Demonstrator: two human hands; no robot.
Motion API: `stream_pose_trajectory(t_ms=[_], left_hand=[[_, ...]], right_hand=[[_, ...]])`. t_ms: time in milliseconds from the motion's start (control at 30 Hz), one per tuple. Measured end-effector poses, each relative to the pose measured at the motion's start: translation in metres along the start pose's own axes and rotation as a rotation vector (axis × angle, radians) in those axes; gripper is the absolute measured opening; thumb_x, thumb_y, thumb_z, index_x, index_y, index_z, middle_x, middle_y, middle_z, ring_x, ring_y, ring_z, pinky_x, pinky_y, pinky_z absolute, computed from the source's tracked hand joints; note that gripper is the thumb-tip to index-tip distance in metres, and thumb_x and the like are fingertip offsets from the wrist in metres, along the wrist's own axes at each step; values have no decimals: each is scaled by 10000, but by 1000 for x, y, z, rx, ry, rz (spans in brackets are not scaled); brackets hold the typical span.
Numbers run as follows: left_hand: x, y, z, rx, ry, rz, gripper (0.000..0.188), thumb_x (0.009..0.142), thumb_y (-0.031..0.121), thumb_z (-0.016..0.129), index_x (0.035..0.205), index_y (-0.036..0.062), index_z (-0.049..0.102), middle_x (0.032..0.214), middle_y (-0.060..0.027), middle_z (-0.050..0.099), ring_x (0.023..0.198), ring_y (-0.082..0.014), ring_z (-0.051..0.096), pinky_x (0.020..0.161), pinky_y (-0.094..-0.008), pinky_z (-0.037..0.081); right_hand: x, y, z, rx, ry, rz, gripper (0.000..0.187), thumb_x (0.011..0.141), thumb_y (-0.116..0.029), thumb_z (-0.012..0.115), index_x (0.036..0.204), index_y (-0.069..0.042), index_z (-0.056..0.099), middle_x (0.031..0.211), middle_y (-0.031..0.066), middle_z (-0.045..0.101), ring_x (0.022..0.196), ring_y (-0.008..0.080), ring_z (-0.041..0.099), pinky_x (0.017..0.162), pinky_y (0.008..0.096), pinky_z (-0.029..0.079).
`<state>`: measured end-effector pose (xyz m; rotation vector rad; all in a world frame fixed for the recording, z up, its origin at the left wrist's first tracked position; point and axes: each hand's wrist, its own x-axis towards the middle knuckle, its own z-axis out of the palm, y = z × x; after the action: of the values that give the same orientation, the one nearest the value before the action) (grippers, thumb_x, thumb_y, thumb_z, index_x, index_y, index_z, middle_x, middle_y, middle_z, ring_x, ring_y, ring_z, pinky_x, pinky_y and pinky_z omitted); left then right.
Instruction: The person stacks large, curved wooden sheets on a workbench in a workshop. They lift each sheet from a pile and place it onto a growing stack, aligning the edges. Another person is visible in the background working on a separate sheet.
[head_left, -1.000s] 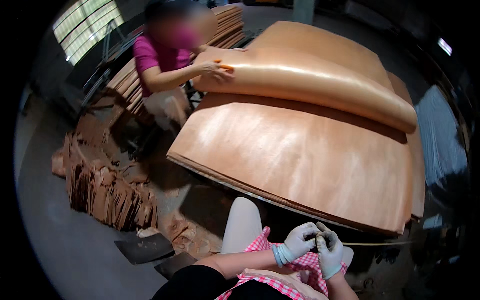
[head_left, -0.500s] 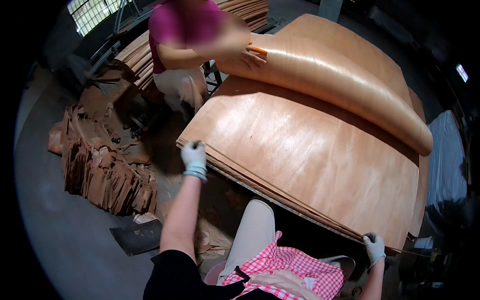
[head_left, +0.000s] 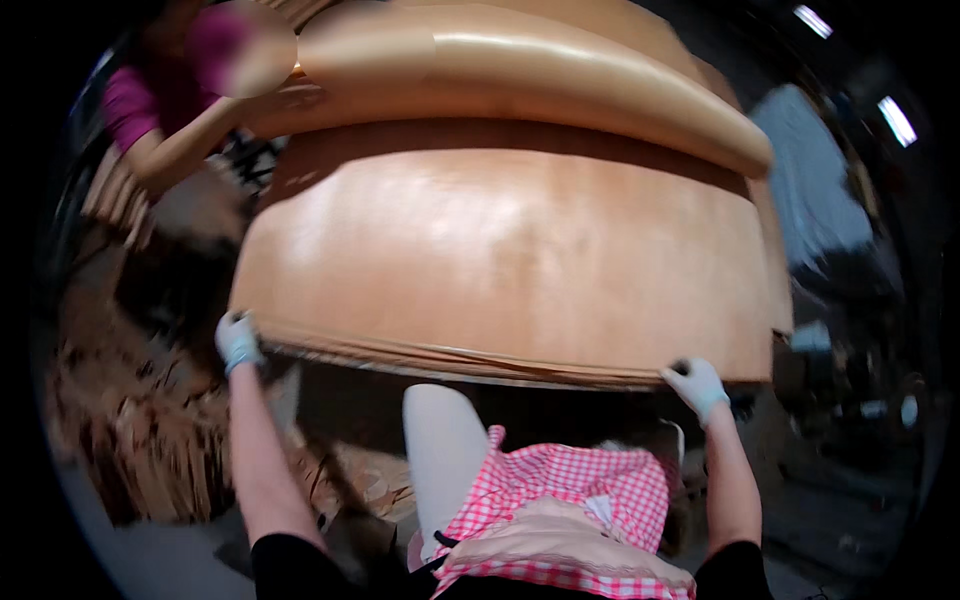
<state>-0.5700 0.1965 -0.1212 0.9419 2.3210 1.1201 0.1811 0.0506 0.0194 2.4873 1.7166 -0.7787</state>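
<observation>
A stack of thin reddish-tan wood veneer sheets (head_left: 500, 260) lies in front of me, its near edge layered and slightly uneven. My left hand (head_left: 238, 342), in a white glove, is closed on the left near corner of the veneer. Toward the right end of the same edge, my right hand (head_left: 699, 387), also gloved, pinches the veneer between thumb and fingers. How many sheets each hand holds I cannot tell. Across the far part of the stack lies a large rolled or folded-over veneer sheet (head_left: 600, 85), curving down at the right.
At the upper left a co-worker in a purple top (head_left: 130, 110) has a hand (head_left: 295, 95) on the roll. Broken veneer pieces (head_left: 165, 455) are heaped at the left. A pale blue-grey cover (head_left: 810, 180) drapes something at the right. My checked apron (head_left: 580, 490) and knee are close to the stack.
My view has turned, so the stack now lies more squarely before me and the co-worker farther left. Both hands still grip the near edge; the right one appears slightly farther in from the corner.
</observation>
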Motion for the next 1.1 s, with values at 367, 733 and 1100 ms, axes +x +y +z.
stream_pose_trajectory(t_ms=[367, 733, 1100], left_hand=[[-91, 119, 31, 607, 297, -46, 550, 826, 270, 683, 1278, -4, 530, 1198, -215, 606, 1077, -334, 591, 946, -394, 467], [-473, 245, 261, 545, -715, 1072, 965, 768, 457, 690, 1472, -28, 243, 1520, -250, 258, 1431, -380, 193, 1177, -491, 109], [-464, 241, 266, 560, -734, 933, 1061, 691, 424, 755, 1485, -27, 214, 1549, -210, 225, 1449, -330, 172, 1189, -450, 107]], right_hand=[[38, 40, 17, -29, -258, 119, 387, 749, -379, 638, 905, -37, 731, 902, 214, 688, 868, 347, 672, 810, 406, 527], [40, 27, 20, -20, -151, 44, 329, 784, -317, 606, 953, -62, 726, 1010, 196, 685, 951, 346, 664, 832, 435, 523], [34, 305, -84, 58, -29, 168, 322, 835, -272, 600, 1074, -73, 684, 1071, 156, 683, 1004, 318, 640, 895, 399, 490]])
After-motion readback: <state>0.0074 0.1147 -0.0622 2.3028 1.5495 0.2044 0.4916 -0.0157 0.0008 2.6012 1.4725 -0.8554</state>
